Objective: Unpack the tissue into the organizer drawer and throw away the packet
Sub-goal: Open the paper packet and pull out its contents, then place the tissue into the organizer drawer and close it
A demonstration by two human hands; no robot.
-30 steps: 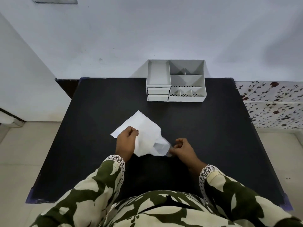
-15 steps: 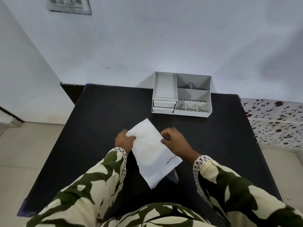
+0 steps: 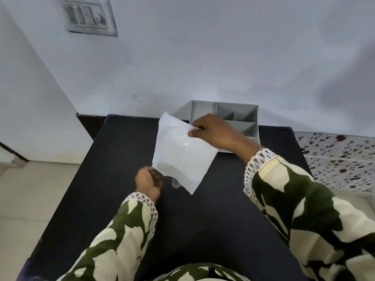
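Observation:
A white tissue packet [image 3: 180, 154] hangs lifted above the black table [image 3: 113, 179], tilted, with its clear wrapping showing at the lower left corner. My right hand [image 3: 213, 131] pinches its upper right edge. My left hand [image 3: 149, 182] grips the lower left corner at the clear plastic. Behind the packet stands the grey organizer [image 3: 246, 116] against the wall, with open compartments on top. Its drawers are hidden behind the packet and my right hand.
A white wall rises right behind the table, with a switch plate [image 3: 88, 18] at the upper left. A speckled surface [image 3: 336, 157] lies to the right of the table. Tiled floor [image 3: 30, 189] shows on the left.
The packet has risen off the table and toward the organizer. My right hand moved up to its top edge. My left hand shifted to the lower corner. The view tilted upward.

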